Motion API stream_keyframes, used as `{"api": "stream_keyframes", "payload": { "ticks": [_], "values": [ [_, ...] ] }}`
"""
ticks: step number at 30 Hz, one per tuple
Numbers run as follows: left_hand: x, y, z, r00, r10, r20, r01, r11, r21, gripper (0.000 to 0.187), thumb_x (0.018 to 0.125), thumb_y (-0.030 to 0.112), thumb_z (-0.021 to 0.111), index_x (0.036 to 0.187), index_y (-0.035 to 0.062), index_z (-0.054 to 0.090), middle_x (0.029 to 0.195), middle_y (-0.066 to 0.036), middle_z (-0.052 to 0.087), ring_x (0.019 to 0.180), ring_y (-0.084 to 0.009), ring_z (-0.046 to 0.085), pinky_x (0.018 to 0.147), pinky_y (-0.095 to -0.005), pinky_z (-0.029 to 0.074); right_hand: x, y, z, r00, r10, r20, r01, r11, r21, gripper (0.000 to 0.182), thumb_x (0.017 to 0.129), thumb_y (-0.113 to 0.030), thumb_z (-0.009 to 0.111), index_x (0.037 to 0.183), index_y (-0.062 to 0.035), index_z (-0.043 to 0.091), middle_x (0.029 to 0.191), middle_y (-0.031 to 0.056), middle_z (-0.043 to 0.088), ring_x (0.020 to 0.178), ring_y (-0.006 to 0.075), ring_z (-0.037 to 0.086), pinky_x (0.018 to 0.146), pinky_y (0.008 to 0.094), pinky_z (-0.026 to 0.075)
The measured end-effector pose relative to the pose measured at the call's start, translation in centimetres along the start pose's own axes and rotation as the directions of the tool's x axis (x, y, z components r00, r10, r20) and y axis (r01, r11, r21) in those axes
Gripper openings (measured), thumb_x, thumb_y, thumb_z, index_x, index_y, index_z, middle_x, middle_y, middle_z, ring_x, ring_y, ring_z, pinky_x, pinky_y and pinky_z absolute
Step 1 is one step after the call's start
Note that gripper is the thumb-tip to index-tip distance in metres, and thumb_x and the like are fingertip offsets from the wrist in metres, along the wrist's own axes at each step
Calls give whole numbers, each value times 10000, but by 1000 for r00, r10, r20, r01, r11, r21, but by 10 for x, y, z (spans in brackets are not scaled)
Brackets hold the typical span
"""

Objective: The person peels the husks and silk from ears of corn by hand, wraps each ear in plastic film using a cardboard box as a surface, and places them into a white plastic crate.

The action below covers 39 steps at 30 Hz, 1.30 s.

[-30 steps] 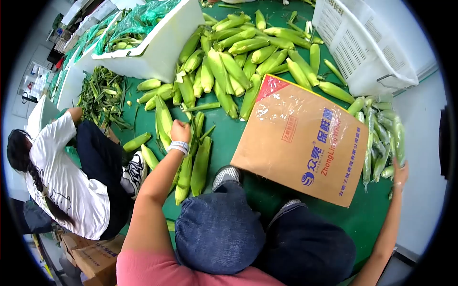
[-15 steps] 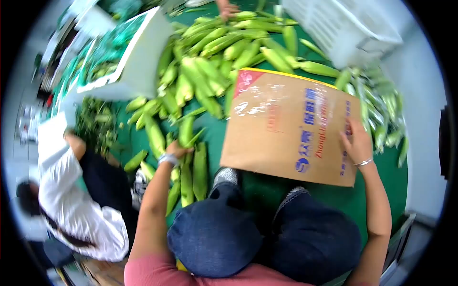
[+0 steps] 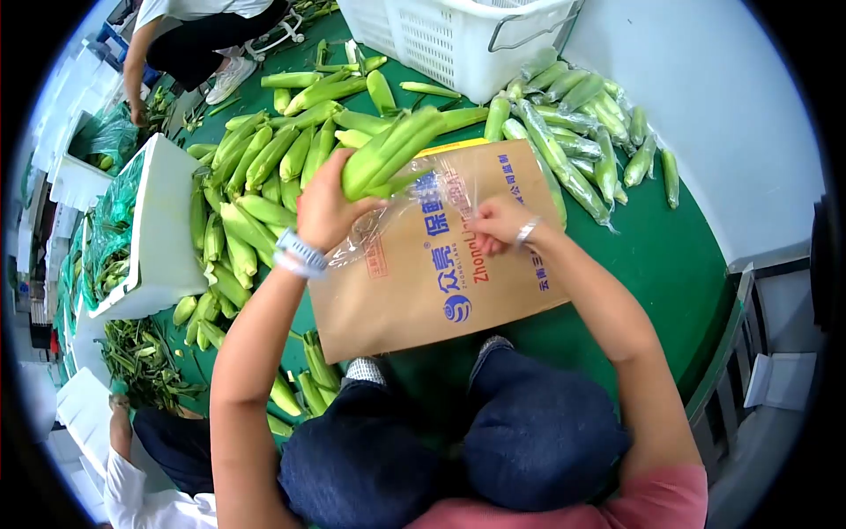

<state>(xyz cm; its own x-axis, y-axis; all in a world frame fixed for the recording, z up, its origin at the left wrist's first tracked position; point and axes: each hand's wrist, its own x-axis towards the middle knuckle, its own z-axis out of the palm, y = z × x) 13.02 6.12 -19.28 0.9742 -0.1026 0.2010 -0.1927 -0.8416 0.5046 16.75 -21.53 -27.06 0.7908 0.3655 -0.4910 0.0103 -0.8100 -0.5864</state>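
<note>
My left hand (image 3: 330, 204) is wrapped round the lower ends of green ears of corn (image 3: 394, 152), held tilted above a cardboard piece (image 3: 388, 309) with blue and red print. To the right, my right hand (image 3: 504, 225) is closed in a pinch on a clear plastic bag (image 3: 458, 187), which stretches over the cardboard toward the corn. Motion blurs the tops of the held ears, and I cannot make out exactly how many there are. Beneath both hands, the cardboard lies in front of my knees.
Loose corn (image 3: 273, 154) is heaped at the left and back. Plastic-wrapped ears (image 3: 582, 132) lie at the right, near the wall. A white crate (image 3: 441, 44) stands behind, a white foam box (image 3: 159, 229) at left. Two people work nearby, one crouching at the back (image 3: 211, 35).
My left hand has lifted corn from the floor to above the cardboard. My right hand has left the cardboard's right side and now pinches the plastic bag. The view has shifted.
</note>
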Motion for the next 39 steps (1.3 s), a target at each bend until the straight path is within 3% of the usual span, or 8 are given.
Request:
{"api": "stream_keyframes", "payload": {
  "ticks": [3, 8, 10, 20, 22, 28, 33, 39],
  "values": [
    [10, 0, 23, 942, -197, 271, 325, 734, -596, 647, 712, 176, 762, 1225, -1, 411, 1079, -122, 577, 923, -197, 575, 807, -322, 476, -37, 48, -29, 973, 60, 224, -202, 699, 686, 290, 856, -271, 580, 907, 13, 606, 817, 162, 640, 733, 261, 634, 633, 339, 499],
    [-50, 37, 33, 827, -248, 504, 554, 213, -804, 687, 768, 122, 714, 1309, 15, 304, 1096, -96, 552, 956, -176, 553, 801, -311, 479, -65, -6, -34, 694, -453, -560, 363, 892, -271, 419, 833, -352, 603, 997, 31, 556, 902, 193, 607, 739, 259, 608, 665, 343, 480],
    [-72, 58, 39, 874, -225, 431, 475, 207, -855, 731, 772, 75, 697, 1350, 35, 251, 1158, -95, 518, 1024, -171, 523, 855, -306, 458, -77, -56, -9, 908, -317, -274, 401, 846, 350, 489, 806, -394, 623, 1024, 35, 534, 949, 201, 583, 734, 313, 590, 694, 378, 472],
    [-124, 56, 25, 827, -275, 490, 467, -148, -872, 540, 918, 379, 471, 1325, 56, 322, 1159, -101, 528, 982, -192, 572, 803, -323, 499, -89, -107, 71, 706, -425, -567, 576, 810, 111, 280, 890, -206, 501, 712, 0, 567, 552, 183, 541, 507, 372, 538, 507, 443, 427],
    [-126, 54, 19, 791, -148, 594, 469, -477, -743, 477, 928, 343, 470, 1299, 65, 359, 1192, -93, 513, 1035, -200, 546, 854, -346, 477, -90, -103, 71, 665, -525, -531, 711, 664, 234, 235, 895, -179, 485, 756, -7, 564, 584, 187, 552, 531, 380, 542, 500, 445, 411],
    [-132, 5, 23, 796, -337, 503, 343, -434, -833, 530, 885, 501, 453, 1157, 47, 481, 1020, -118, 588, 916, -243, 591, 787, -377, 511, -140, -89, 40, 585, -623, -519, 807, 511, 296, 127, 903, -107, 488, 824, -24, 541, 708, 70, 512, 595, 161, 498, 545, 276, 386],
    [-148, -2, 0, 826, -461, 325, 101, -445, -890, 558, 889, 477, 413, 1229, 36, 440, 1002, -107, 559, 886, -219, 572, 793, -344, 506, -135, -78, -7, 858, -367, -359, 501, 751, 430, 182, 919, -164, 475, 883, -11, 568, 740, 58, 579, 651, 117, 536, 575, 280, 417],
    [-140, 24, 3, 901, -336, 276, 153, -349, -925, 469, 890, 343, 472, 1242, 38, 412, 1150, -132, 527, 1022, -228, 537, 860, -359, 474, -92, -119, 23, 875, -483, -27, 481, 865, 144, 331, 912, -299, 470, 902, 20, 557, 773, 176, 603, 638, 282, 602, 599, 373, 463]
  ]
}}
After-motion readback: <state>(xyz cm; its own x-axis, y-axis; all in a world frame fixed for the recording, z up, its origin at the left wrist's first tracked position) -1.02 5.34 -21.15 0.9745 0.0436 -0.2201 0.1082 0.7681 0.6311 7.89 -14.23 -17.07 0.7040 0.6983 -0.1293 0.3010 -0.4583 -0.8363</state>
